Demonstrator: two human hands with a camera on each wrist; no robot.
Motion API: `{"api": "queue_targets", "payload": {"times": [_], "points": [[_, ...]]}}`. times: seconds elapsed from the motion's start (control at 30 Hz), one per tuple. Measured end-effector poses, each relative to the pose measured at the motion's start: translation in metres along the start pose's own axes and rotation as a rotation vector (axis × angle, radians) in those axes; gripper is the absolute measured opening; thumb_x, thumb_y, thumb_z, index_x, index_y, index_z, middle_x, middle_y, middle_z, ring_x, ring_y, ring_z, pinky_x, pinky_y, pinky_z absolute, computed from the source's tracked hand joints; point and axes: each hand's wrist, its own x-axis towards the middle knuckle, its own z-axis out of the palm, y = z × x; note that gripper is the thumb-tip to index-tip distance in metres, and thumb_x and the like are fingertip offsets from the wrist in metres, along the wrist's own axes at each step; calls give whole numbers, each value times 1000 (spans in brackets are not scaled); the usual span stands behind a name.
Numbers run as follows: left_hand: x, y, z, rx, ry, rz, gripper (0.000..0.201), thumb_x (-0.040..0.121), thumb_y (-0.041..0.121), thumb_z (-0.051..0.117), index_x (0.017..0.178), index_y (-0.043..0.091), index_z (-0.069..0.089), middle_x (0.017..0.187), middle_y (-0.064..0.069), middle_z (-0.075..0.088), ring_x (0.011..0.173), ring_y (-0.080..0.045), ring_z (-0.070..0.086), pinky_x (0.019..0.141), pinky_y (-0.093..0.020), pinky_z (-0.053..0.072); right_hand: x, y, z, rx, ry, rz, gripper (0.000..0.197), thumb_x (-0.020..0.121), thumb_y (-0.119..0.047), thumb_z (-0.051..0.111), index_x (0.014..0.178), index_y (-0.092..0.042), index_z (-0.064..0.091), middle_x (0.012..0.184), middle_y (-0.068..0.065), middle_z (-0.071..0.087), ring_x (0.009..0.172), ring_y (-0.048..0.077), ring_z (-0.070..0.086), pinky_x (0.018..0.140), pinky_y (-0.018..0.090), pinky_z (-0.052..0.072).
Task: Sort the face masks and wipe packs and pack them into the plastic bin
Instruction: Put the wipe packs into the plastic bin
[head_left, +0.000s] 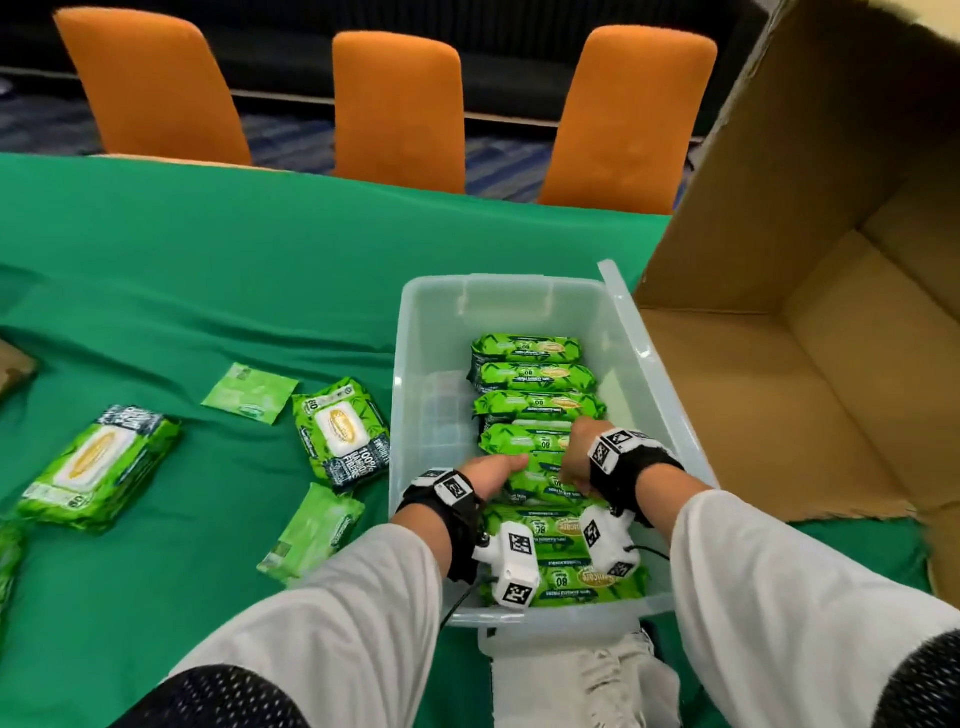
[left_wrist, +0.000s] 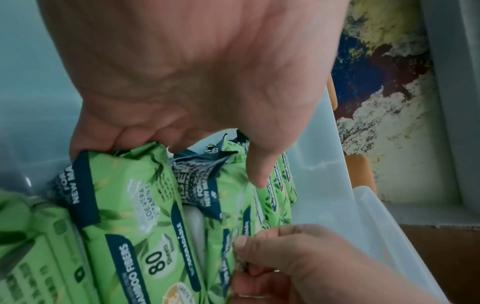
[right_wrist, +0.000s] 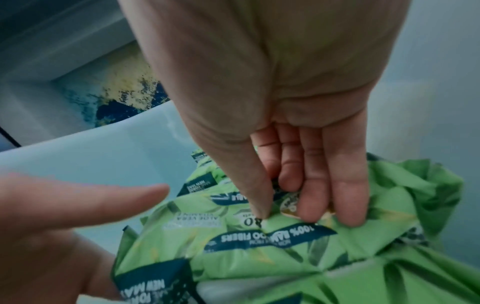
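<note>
Both hands were down in the bin (head_left: 498, 291), on one wipe pack (head_left: 540, 480) standing on edge in the row along its right side. We judged the step as seating that pack among its neighbours. Next we would need to press it level, let go, then reach for the packs (head_left: 340, 434) lying loose on the green cloth (head_left: 260, 270) to the left; we saw no masks we could be sure of.

Left hand (head_left: 493, 475): fingers curled over the pack's left end, thumb out against the next pack. Right hand (head_left: 576, 457): thumb and fingers pinched the wrapper near its right end, film puckered under them. A cardboard box (head_left: 810, 312) stood open beside the bin.
</note>
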Motion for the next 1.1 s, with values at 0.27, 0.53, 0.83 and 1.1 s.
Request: {"api": "queue_targets", "payload": {"times": [0.27, 0.53, 0.83, 1.1], "points": [[19, -11, 6, -187, -39, -46, 59, 94, 35, 69, 142, 6, 52, 144, -10, 54, 130, -32, 55, 101, -36, 45, 24, -24, 10, 17, -52, 39, 32, 71, -28, 88, 88, -8, 70, 92, 7, 76, 81, 23, 74, 66, 30, 60], [32, -10, 13, -221, -71, 18, 96, 79, 76, 61, 149, 11, 49, 154, -18, 47, 136, -33, 51, 115, -44, 39, 26, -23, 6, 59, -139, 66, 25, 76, -28, 81, 81, -10, 64, 73, 6, 75, 73, 24, 76, 75, 43, 64], [33, -13, 7, -66, 29, 58, 63, 106, 53, 38, 151, 10, 46, 160, -19, 38, 144, -31, 42, 115, -33, 37, 32, -23, 13, 150, -161, 100, 41, 66, -40, 81, 85, -12, 58, 70, 8, 62, 61, 26, 61, 60, 34, 54], [34, -17, 10, -149, -10, 81, 71, 98, 67, 44, 152, 22, 47, 160, -12, 40, 143, -28, 44, 115, -33, 35, 25, -25, 15, 125, -86, 77, 30, 81, -32, 76, 94, -9, 60, 73, 5, 58, 62, 18, 57, 48, 23, 40]]}}
